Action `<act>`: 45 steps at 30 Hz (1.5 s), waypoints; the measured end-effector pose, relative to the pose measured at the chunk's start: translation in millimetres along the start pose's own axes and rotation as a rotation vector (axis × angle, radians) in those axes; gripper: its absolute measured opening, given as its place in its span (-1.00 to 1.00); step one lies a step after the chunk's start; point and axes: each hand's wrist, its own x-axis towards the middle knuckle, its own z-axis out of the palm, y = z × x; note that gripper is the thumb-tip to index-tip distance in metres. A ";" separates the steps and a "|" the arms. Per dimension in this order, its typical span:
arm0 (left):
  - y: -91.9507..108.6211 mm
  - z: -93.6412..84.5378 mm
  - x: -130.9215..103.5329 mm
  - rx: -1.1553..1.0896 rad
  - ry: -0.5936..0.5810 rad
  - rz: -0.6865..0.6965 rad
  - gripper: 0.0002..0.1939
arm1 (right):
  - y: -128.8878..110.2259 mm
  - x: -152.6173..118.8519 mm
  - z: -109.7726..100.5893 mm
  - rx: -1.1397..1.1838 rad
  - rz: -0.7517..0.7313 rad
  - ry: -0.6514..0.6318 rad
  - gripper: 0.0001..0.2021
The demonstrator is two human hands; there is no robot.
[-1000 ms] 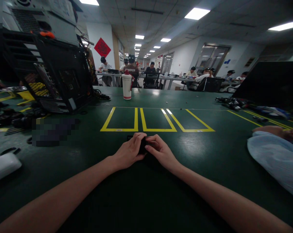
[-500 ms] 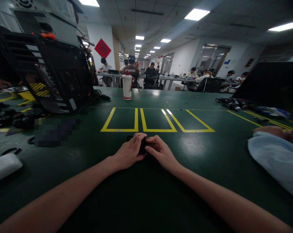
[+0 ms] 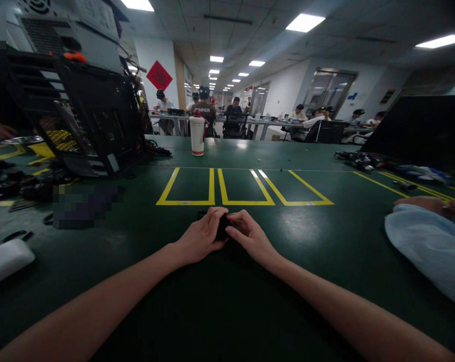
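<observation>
Both hands meet over a small black object (image 3: 222,229) at the middle of the green table (image 3: 227,311). Its kind does not show, since fingers cover most of it. My left hand (image 3: 202,235) is closed around its left side, fingers bent over the top. From the right, my right hand (image 3: 253,235) pinches its edge between thumb and fingers. A bit of dark frame-like edge shows beyond the left fingers. Just past the hands, yellow tape (image 3: 246,202) marks three outlined boxes on the table.
A white cup with a red lid (image 3: 197,136) stands behind the tape. At left are a black computer case (image 3: 95,115), cables and a white object (image 3: 8,262). A co-worker's pale blue sleeve (image 3: 423,241) and hands are at the right, near a dark panel (image 3: 427,130).
</observation>
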 end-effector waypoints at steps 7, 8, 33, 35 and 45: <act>-1.8 -0.1 -0.7 0.004 -0.009 -0.006 -0.30 | -1.6 0.0 -2.3 -0.050 0.102 0.009 -0.71; -1.9 0.0 -0.8 0.004 -0.012 -0.005 -0.31 | -1.5 -0.2 -2.3 -0.049 0.101 -0.002 -0.72; 1.0 2.3 0.1 0.031 0.012 -0.017 -0.34 | 1.8 0.6 0.0 -0.047 -0.023 0.006 -0.84; 1.1 1.8 0.1 0.035 0.008 -0.022 -0.33 | 2.0 1.9 -0.7 -0.049 0.015 0.015 -0.80; 0.9 2.3 -0.6 0.041 0.014 -0.013 -0.34 | 3.3 -0.8 -0.7 -0.035 0.002 -0.016 -0.77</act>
